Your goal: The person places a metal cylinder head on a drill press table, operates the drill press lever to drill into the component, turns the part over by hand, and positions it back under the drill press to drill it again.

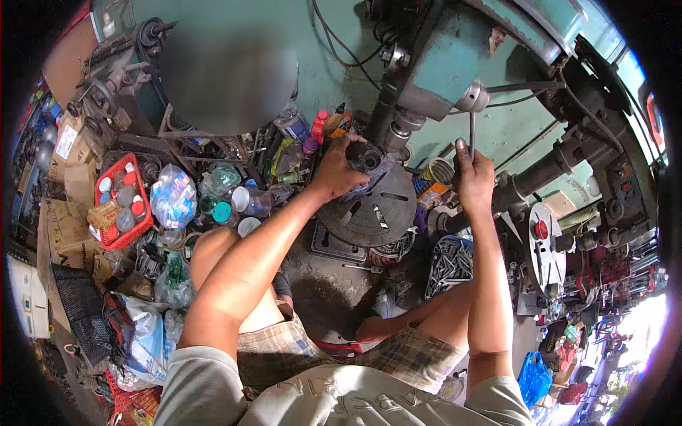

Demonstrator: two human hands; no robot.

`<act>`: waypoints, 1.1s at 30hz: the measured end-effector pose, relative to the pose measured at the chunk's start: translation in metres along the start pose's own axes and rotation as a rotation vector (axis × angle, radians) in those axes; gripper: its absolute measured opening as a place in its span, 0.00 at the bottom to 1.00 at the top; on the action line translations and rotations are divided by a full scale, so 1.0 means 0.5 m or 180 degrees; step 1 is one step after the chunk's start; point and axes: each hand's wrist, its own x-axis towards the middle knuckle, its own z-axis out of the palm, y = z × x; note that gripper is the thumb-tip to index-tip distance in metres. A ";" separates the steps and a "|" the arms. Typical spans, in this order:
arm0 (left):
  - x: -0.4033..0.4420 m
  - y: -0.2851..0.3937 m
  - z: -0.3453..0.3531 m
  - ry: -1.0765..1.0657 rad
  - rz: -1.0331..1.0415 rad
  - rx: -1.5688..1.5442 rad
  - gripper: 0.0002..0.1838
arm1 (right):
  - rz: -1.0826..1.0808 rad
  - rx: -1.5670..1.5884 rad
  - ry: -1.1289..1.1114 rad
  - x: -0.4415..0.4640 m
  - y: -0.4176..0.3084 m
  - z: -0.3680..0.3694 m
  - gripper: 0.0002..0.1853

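Note:
My left hand (339,170) curls its fingers and thumb around a dark, hollow, cylindrical metal part (366,159) at the back of the round slotted drill press table (355,224). Just above and right of this part is the metal chuck (403,126) of the green drill press (442,64). Whether the chuck or a bit touches the part, I cannot tell. Closed around the lower end of the drill press feed lever (472,126) is my right hand (475,177), its thumb pointing up along the rod.
A bin of metal rods or bolts (451,264) stands right of the table, below a can (435,177). At left are a red basket of jars (122,202) and plastic bags (172,197). Another machine column with a slotted round plate (545,252) stands at right.

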 end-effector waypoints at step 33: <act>0.001 -0.012 0.004 0.0062 0.0109 0.0109 0.39 | -0.0060 -0.0079 0.0073 0.011 0.027 0.008 0.30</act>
